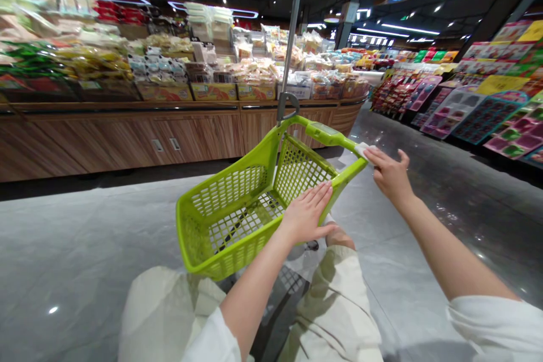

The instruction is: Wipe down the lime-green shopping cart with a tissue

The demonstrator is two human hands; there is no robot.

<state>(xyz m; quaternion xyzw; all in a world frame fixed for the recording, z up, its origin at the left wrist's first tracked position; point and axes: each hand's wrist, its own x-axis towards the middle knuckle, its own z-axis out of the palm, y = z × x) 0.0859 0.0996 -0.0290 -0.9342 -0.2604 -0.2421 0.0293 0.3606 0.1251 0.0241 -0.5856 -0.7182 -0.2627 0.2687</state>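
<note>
A lime-green plastic shopping basket point(220, 209) is tilted in front of me, empty inside. My left hand point(307, 212) rests flat on its near rim, fingers stretched out together. My right hand point(388, 172) is pinched on a small white cloth or wipe point(363, 151) pressed against the basket's green handle bar point(328, 134). A grey metal pull rod point(291, 45) rises from the handle. My knees in pale trousers point(335, 294) show below the basket.
A long wooden display counter point(127, 136) piled with packaged foods runs across the left and middle. Racks of colourful goods point(479, 107) line the right side. A grey polished floor point(85, 249) lies between them.
</note>
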